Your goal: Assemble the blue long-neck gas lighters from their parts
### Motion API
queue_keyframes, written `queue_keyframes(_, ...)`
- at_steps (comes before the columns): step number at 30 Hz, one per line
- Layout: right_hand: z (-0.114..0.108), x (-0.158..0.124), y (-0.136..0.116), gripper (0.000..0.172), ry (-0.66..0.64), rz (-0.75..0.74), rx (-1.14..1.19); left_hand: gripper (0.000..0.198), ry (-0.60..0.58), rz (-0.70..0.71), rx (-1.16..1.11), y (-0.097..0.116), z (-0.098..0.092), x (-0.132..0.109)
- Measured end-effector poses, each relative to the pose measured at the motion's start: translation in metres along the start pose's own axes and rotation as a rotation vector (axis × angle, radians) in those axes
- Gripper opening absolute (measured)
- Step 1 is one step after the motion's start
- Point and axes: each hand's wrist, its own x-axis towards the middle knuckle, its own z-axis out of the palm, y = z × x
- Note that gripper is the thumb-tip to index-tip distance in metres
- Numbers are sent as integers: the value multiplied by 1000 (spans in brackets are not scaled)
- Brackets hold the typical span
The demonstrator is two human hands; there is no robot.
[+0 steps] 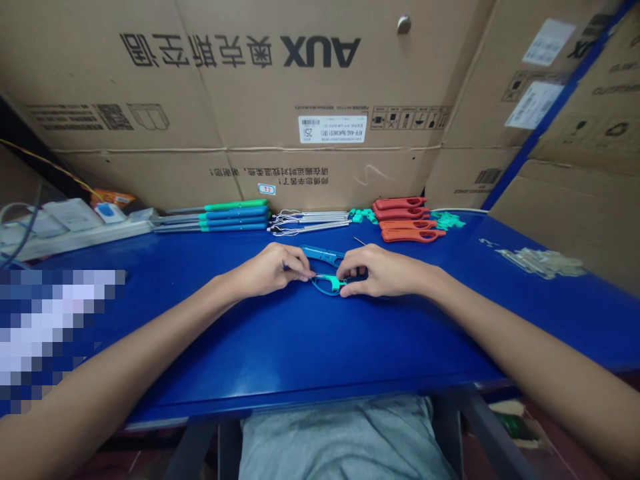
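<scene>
Near the middle of the blue table, my left hand is closed, its fingertips pinching the thin end of a small part by the blue handle piece. My right hand is closed on a small green part, with thumb below and fingers above. The green part lies over the loop of a blue handle piece, partly hidden by my fingers. Just behind both hands rests another blue handle shell, its right end covered by my right hand.
Behind the hands lie stacked blue and green handled tools, metal rods with white cords, red-orange handles and small green parts. Clear small pieces are at right, a power strip at left. Cardboard stands behind.
</scene>
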Motion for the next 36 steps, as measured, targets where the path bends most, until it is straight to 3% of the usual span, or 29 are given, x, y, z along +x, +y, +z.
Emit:
queue_keyframes(5, 0, 0, 0, 24, 4, 7, -6, 16, -20, -93, -162, 0, 0, 0)
queue_keyframes(14, -2, -1, 3, 20, -4, 18, 12, 24, -7, -311, -232, -1, -2, 3)
queue_keyframes(21, -1, 0, 6, 20, 3, 37, 40, 30, -1, -318, -178, -4, -3, 2)
queue_keyframes(29, 3, 0, 10, 21, 85, 11, 77, 25, -136, -369, -54, 13, -5, 6)
queue_keyframes(36, 4, -1, 11, 9, 205, -119, 31, 22, 33, -332, -6, 22, -7, 2)
